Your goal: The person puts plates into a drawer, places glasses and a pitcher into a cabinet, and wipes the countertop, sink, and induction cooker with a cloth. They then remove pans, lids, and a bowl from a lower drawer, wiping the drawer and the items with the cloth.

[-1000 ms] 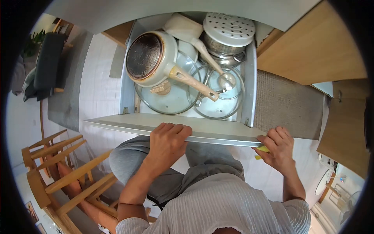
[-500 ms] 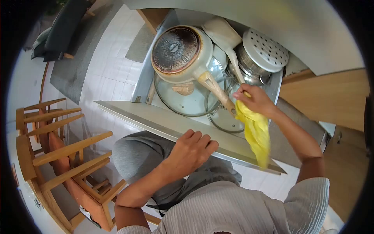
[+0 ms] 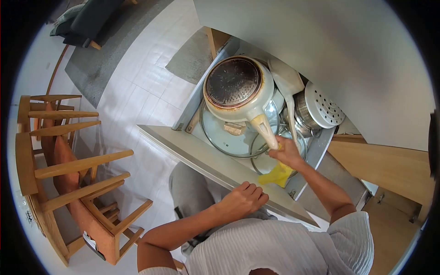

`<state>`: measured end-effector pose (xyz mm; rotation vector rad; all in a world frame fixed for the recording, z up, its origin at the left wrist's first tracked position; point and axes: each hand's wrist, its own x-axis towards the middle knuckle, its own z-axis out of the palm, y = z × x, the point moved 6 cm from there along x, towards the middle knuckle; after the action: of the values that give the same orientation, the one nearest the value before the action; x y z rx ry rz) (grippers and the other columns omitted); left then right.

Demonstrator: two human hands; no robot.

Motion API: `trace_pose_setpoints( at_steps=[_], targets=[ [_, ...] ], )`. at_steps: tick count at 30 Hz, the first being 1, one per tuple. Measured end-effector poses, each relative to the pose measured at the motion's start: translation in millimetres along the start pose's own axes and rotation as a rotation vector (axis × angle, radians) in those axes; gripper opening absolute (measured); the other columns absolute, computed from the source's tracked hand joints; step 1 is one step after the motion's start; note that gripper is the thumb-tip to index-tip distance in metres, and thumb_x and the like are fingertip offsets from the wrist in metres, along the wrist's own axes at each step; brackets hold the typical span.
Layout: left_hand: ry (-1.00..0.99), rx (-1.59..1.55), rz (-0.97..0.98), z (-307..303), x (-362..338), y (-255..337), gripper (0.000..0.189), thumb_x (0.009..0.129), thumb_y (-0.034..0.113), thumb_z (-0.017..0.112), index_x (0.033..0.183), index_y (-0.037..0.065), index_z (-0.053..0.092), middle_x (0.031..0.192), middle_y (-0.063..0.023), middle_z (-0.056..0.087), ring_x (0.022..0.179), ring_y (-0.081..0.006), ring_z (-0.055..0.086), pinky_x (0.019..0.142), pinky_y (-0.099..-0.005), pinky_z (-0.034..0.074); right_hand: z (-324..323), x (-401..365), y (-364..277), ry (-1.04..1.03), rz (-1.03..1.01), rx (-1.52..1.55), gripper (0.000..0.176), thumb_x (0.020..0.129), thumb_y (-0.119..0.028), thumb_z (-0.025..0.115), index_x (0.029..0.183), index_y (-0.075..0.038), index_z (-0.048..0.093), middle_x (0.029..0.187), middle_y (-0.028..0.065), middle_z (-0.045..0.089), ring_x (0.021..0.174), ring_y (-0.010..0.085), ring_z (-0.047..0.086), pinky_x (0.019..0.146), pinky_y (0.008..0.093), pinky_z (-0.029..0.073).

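Note:
My right hand [image 3: 288, 153] is closed on a yellow cloth [image 3: 276, 175] that hangs below it, and its fingers are at the tip of the cream pan's handle [image 3: 265, 130]. That pan [image 3: 236, 82] lies upside down in an open drawer, its scorched base facing up, over glass lids [image 3: 213, 130]. Beside it are a cream saucepan [image 3: 285, 78] and a perforated steamer [image 3: 322, 107]. My left hand [image 3: 244, 199] is closed at the edge of the drawer front [image 3: 183, 151]; its palm and anything inside are hidden.
Wooden chairs [image 3: 87, 197] with orange seats stand at the left. A grey mat [image 3: 190, 57] lies on the floor beyond the drawer. The light countertop [image 3: 293, 27] overhangs the drawer's far side. A wooden cabinet panel [image 3: 380, 165] is at the right.
My right hand has moved from beside the saucepan's handle to the pan's handle tip, with the cloth still held. The view has shifted; my left hand stays at the drawer front.

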<state>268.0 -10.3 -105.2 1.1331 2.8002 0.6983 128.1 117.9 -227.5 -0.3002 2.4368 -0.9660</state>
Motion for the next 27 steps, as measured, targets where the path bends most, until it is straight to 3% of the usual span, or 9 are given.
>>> trace_pose_setpoints(
  at_steps=[3,10,14,16,19,20,23,26,27],
  targets=[
    [-0.01,-0.02,0.035,0,-2,0,0.016,0.067,0.014,0.055,0.082,0.008,0.052,0.071,-0.0023,0.048,0.068,-0.0161,0.051,0.063,-0.0258,0.039,-14,-12,-24,-0.254,0.187,0.371,0.034,0.066,-0.01,0.065,0.098,0.001,0.06,0.074,0.0049,0.061,0.066,0.0096,0.056,0.06,0.0227,0.045],
    [0.114,-0.004,0.125,-1,-4,-1,0.012,0.068,0.014,0.055,0.079,0.009,0.052,0.068,-0.0009,0.048,0.065,-0.0149,0.053,0.06,-0.0255,0.04,-78,-83,-104,-0.326,0.26,0.556,0.034,0.067,-0.003,0.064,0.1,0.003,0.06,0.08,0.004,0.061,0.069,0.0088,0.057,0.063,0.0225,0.046],
    [0.217,0.024,0.192,4,-8,-2,0.011,0.068,0.013,0.054,0.078,0.009,0.053,0.065,-0.0008,0.049,0.063,-0.0147,0.054,0.058,-0.0261,0.042,-119,-165,-155,-0.261,0.387,0.436,0.033,0.06,-0.005,0.068,0.092,0.002,0.063,0.075,0.0045,0.061,0.063,0.0097,0.057,0.057,0.0226,0.045],
    [0.289,0.004,0.21,5,-11,-4,0.012,0.068,0.012,0.054,0.079,0.008,0.055,0.064,-0.0016,0.051,0.062,-0.0155,0.055,0.057,-0.0265,0.043,-124,-210,-174,-0.099,0.464,0.454,0.034,0.055,-0.007,0.069,0.087,0.003,0.063,0.069,0.0046,0.06,0.058,0.0101,0.056,0.053,0.0233,0.044],
    [0.248,-0.019,0.23,3,-11,-2,0.012,0.067,0.01,0.054,0.079,0.007,0.055,0.066,-0.0042,0.055,0.063,-0.0177,0.057,0.057,-0.0289,0.044,-109,-282,-185,0.257,0.537,0.523,0.034,0.051,-0.011,0.066,0.08,0.006,0.061,0.059,0.0058,0.055,0.047,0.0114,0.051,0.046,0.0224,0.039],
    [0.25,-0.034,0.238,5,-12,-3,0.012,0.067,0.009,0.054,0.079,0.007,0.055,0.066,-0.005,0.056,0.064,-0.0182,0.057,0.057,-0.0295,0.045,-95,-304,-188,0.285,0.545,0.534,0.034,0.051,-0.011,0.066,0.08,0.006,0.061,0.059,0.0058,0.055,0.047,0.0114,0.051,0.046,0.0224,0.039],
    [0.269,-0.074,0.254,3,-15,-5,0.012,0.066,0.009,0.056,0.078,0.006,0.055,0.066,-0.0066,0.056,0.064,-0.02,0.058,0.058,-0.031,0.045,-61,-362,-182,0.5,0.54,0.72,0.035,0.052,-0.013,0.064,0.079,0.008,0.057,0.054,0.0056,0.051,0.041,0.0122,0.045,0.042,0.0227,0.036],
    [0.3,-0.139,0.293,5,-15,-6,0.014,0.066,0.01,0.059,0.078,0.005,0.055,0.066,-0.0074,0.057,0.064,-0.0223,0.058,0.059,-0.0325,0.046,-22,-402,-174,0.624,0.407,0.985,0.031,0.059,-0.015,0.06,0.08,0.008,0.053,0.052,0.0045,0.046,0.04,0.0113,0.04,0.037,0.0252,0.032],
    [0.267,-0.116,0.273,7,-15,-5,0.019,0.064,0.013,0.065,0.079,0.005,0.055,0.068,-0.0079,0.057,0.064,-0.0242,0.059,0.06,-0.0335,0.046,-10,-415,-170,0.772,0.318,1.128,0.031,0.064,-0.015,0.058,0.083,0.008,0.051,0.052,0.0043,0.045,0.041,0.0107,0.038,0.038,0.0251,0.031]
  ],
)
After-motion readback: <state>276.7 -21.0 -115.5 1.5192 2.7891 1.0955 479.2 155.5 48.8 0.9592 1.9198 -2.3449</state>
